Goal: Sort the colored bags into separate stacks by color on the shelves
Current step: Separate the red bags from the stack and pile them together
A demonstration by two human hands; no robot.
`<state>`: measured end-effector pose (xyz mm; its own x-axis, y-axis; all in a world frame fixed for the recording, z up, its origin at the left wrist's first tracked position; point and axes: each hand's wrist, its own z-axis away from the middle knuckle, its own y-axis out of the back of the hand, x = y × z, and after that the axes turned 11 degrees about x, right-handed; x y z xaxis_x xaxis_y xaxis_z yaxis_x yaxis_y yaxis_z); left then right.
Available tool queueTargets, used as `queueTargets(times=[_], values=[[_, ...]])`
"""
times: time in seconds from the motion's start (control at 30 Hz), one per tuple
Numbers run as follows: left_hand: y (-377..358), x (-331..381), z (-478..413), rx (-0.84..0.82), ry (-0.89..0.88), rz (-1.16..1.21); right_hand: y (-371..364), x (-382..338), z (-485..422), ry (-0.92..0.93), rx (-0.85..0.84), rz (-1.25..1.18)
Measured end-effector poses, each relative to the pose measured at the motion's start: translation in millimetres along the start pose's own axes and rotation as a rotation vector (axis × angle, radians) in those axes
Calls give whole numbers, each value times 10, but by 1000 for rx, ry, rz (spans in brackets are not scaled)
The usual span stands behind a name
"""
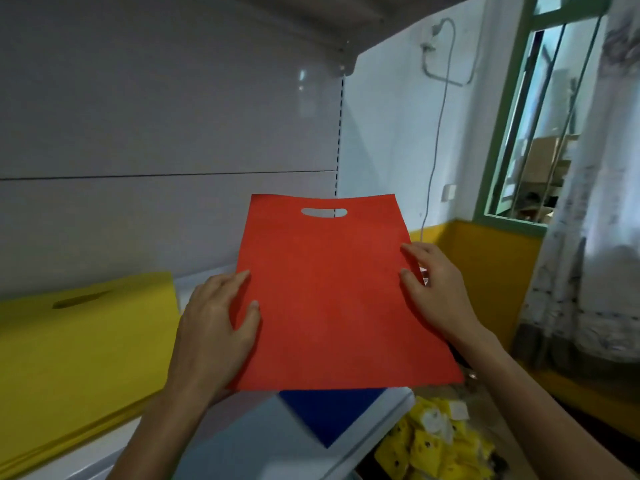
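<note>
The left hand (214, 327) and right hand (440, 292) hold a red bag (329, 299) above the shelf (242, 445), each grip pinching one side edge. A blue bag (329, 414) lies on the shelf beneath it, and a yellow bag stack (79, 348) sits to the left.

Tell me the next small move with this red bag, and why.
Probably lower the flat red fabric bag onto bare white shelf, clear of other colours. The left hand and right hand hold its side edges; a stack of yellow bags lies left and a blue bag lies partly beneath it.
</note>
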<state>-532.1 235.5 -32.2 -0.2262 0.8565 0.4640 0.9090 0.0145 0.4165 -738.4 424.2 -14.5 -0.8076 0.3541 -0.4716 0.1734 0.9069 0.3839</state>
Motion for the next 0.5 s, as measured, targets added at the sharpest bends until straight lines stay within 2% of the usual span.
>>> queueTargets(times=[0.27, 0.5], values=[[-1015, 191, -332, -27, 36, -29, -288, 871, -709, 30, -56, 43], [-1414, 192, -498, -117, 178, -246, -891, 1335, -1201, 94, -230, -55]])
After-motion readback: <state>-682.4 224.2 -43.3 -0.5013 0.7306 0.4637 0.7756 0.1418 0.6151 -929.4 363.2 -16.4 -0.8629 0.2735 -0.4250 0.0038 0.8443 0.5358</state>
